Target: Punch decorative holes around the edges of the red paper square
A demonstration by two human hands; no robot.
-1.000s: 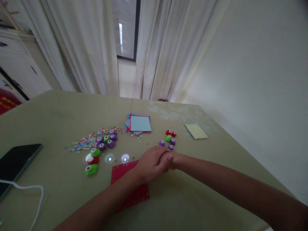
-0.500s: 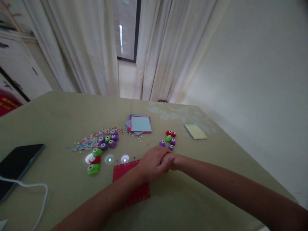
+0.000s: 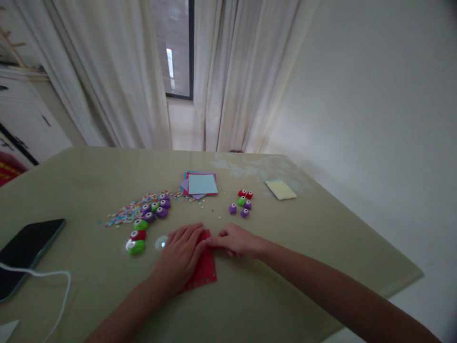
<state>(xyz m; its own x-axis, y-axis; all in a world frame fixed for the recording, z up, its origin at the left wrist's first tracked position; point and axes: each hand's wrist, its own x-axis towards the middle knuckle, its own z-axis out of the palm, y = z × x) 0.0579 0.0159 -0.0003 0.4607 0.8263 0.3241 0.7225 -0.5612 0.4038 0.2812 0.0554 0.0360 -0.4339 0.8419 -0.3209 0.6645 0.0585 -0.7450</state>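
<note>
A red square card [image 3: 205,270] with small marks along its edges lies at the near middle of the table. My left hand [image 3: 179,256] rests flat across its left and upper part, fingers stretched out, covering much of it. At the card's upper right edge is my right hand [image 3: 233,239], its fingers curled in and the fingertips meeting the card beside my left index finger. Whatever those fingertips may pinch is hidden. Small red, green and purple one-eyed pieces [image 3: 245,202] stand just beyond my right hand. More such pieces [image 3: 138,235] form a line to the left.
Colourful paper bits [image 3: 130,212] are scattered at the left. A stack of coloured cards [image 3: 203,184] lies farther back, and a pale yellow card [image 3: 281,189] to the right. At the far left is a dark tablet [image 3: 30,245] with a white cable [image 3: 66,295] across it.
My hands were clasped together right of the card. They have come apart: the left moved left onto the card and flattened, the right reached the card's edge. The view shifted slightly.
</note>
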